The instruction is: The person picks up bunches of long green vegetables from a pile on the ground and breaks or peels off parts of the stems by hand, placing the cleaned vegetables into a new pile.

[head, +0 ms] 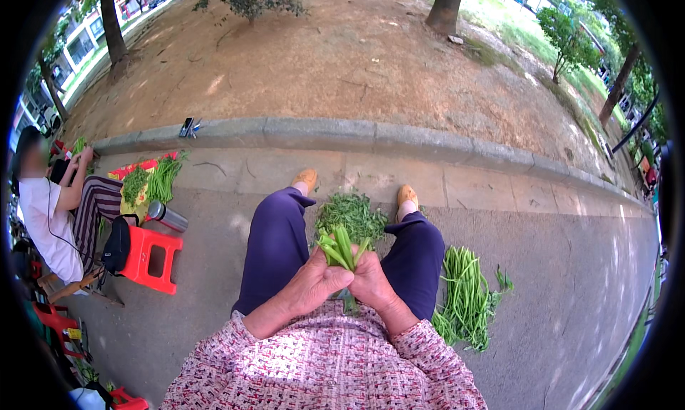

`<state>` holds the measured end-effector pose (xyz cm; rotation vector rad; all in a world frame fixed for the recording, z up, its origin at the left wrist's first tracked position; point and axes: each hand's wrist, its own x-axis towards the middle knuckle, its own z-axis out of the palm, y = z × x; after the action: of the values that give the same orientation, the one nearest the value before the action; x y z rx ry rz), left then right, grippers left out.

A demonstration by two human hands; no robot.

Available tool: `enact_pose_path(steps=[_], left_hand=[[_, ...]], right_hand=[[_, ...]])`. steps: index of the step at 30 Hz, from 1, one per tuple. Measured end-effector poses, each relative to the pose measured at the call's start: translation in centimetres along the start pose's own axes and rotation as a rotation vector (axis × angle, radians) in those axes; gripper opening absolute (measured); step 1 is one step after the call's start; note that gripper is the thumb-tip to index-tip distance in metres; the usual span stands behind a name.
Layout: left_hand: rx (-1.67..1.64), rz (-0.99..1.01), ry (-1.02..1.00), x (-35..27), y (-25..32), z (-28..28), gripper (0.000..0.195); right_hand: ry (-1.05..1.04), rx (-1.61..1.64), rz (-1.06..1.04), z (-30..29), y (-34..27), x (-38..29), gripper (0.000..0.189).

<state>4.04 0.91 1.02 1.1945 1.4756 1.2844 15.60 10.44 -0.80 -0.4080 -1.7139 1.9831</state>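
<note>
Both my hands meet in front of my lap around a small bunch of green leafy-vegetable stems (341, 247), whose thick pale ends point away from me. My left hand (321, 284) wraps the bunch from the left, its thumb laid across the front. From the other side my right hand (370, 279) grips the same stems, and the fingers of the two hands touch. A bit of green hangs below them. On the ground between my feet lies a heap of loose green leaves (350, 214). Beside my right leg is a pile of long green stems (466, 292).
A person (48, 212) sits at the left with greens (163, 179) on a sheet. Near them are a steel flask (170, 216), a red plastic stool (140, 260) and a black bag (116, 247). A stone kerb (321, 133) crosses ahead, with a phone (186, 127) on it.
</note>
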Motion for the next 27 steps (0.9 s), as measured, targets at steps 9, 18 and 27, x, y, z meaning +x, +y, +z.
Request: enact_pose_path(steps=[9, 18, 27], left_hand=[[0.144, -0.092, -0.145, 0.1, 0.3, -1.6, 0.069], [0.045, 0.054, 0.195, 0.7, 1.7, 0.0, 0.069], [-0.362, -0.029, 0.404, 1.3, 0.9, 1.3, 0.027]], right_hand=[[0.012, 0.08, 0.107, -0.3, 0.7, -0.2, 0.023], [-0.049, -0.242, -0.152, 0.1, 0.8, 0.7, 0.019], [-0.147, -0.802, 0.016, 1.1, -0.4, 1.0, 0.034]])
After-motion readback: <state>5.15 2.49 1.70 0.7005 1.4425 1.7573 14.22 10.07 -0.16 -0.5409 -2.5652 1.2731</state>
